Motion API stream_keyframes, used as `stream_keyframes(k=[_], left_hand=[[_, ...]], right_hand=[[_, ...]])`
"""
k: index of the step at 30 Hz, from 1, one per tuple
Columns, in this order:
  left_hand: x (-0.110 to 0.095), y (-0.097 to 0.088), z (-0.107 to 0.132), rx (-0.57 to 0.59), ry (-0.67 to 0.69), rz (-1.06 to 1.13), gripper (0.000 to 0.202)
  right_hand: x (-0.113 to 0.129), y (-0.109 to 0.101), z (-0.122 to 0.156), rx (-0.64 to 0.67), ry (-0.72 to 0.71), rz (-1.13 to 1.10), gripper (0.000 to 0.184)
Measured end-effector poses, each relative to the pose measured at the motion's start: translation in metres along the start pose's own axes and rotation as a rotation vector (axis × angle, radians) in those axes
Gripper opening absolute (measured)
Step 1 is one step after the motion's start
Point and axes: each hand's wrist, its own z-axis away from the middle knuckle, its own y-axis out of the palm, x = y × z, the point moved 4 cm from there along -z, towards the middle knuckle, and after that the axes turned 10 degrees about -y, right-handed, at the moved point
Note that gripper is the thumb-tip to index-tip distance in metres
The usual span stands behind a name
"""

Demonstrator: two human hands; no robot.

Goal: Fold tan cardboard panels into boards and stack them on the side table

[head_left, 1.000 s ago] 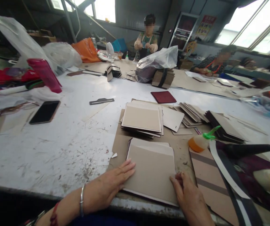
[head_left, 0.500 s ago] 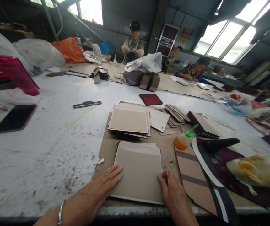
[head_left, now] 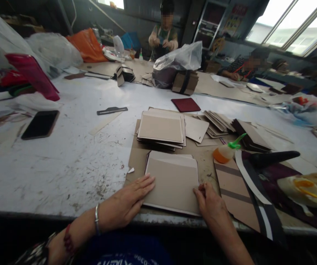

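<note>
A beige rounded-corner panel [head_left: 172,180] with a pale edge lies at the table's front, on top of other panels whose edges show at its far side. My left hand [head_left: 132,193] rests flat across the panel's left edge, fingers stretched out together. At the right edge, my right hand [head_left: 209,198] has its thumb and curled fingers closed on the panel's rim. Just beyond is a stack of similar beige panels [head_left: 161,127], with a loose pale piece [head_left: 196,129] beside it. A glue bottle [head_left: 225,152] with orange liquid and a green nozzle stands right of the panels.
Brown striped pieces [head_left: 237,187] and a dark-handled tool [head_left: 274,158] lie at right. A phone [head_left: 40,125] and a grey template [head_left: 112,110] are on the left. Farther back are a maroon piece [head_left: 185,104] and a plastic bag [head_left: 177,60]. Two people sit across the table.
The view has tilted down and shifted left, so the table's front edge and my forearms show more. Both hands keep the same place on the panel.
</note>
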Motion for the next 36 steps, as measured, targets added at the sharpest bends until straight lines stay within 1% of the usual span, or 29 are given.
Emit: stream_keyframes(k=[3,6,8,11,13,15,17,19,22,25,27,29,33,36], left_hand=[[0.001,0.001,0.0,-0.007,0.0,0.017,0.048],[0.0,0.002,0.0,-0.02,0.001,-0.009,0.046],[-0.001,0.002,0.0,-0.035,0.004,-0.038,0.046],[-0.002,0.002,-0.001,-0.061,0.005,-0.092,0.047],[-0.003,0.001,-0.002,-0.065,0.003,-0.12,0.048],[-0.004,0.001,-0.003,-0.059,-0.005,-0.132,0.049],[-0.004,0.0,-0.003,-0.052,-0.019,-0.131,0.049],[-0.005,-0.001,-0.003,-0.044,-0.032,-0.128,0.05],[-0.004,-0.002,-0.003,-0.023,-0.05,-0.117,0.05],[-0.003,-0.003,-0.003,0.01,-0.071,-0.082,0.053],[-0.002,-0.003,-0.003,0.033,-0.083,-0.059,0.055],[-0.002,-0.003,-0.003,0.05,-0.094,-0.042,0.055],[-0.001,-0.004,-0.004,0.06,-0.108,-0.024,0.053],[-0.001,-0.006,-0.004,0.072,-0.11,-0.014,0.053]], right_hand=[[0.005,-0.004,-0.001,0.068,0.042,0.014,0.012],[0.013,-0.011,0.0,0.093,0.019,0.089,0.012],[0.016,-0.015,0.0,0.133,-0.002,0.15,0.012],[0.016,-0.023,-0.003,0.195,0.001,0.21,0.015],[0.012,-0.028,-0.006,0.179,0.029,0.211,0.017],[0.011,-0.032,-0.01,0.12,0.04,0.178,0.017],[0.014,-0.032,-0.015,0.055,-0.006,0.132,0.02],[0.022,-0.028,-0.021,0.002,-0.129,0.092,0.028],[0.041,-0.019,-0.031,-0.041,-0.327,0.093,0.043],[0.058,-0.01,-0.041,-0.061,-0.445,0.15,0.053],[0.066,-0.003,-0.045,-0.056,-0.48,0.194,0.057],[0.069,0.007,-0.046,-0.028,-0.482,0.233,0.058],[0.066,0.03,-0.039,0.087,-0.482,0.295,0.056],[0.065,0.038,-0.035,0.135,-0.48,0.317,0.055]])
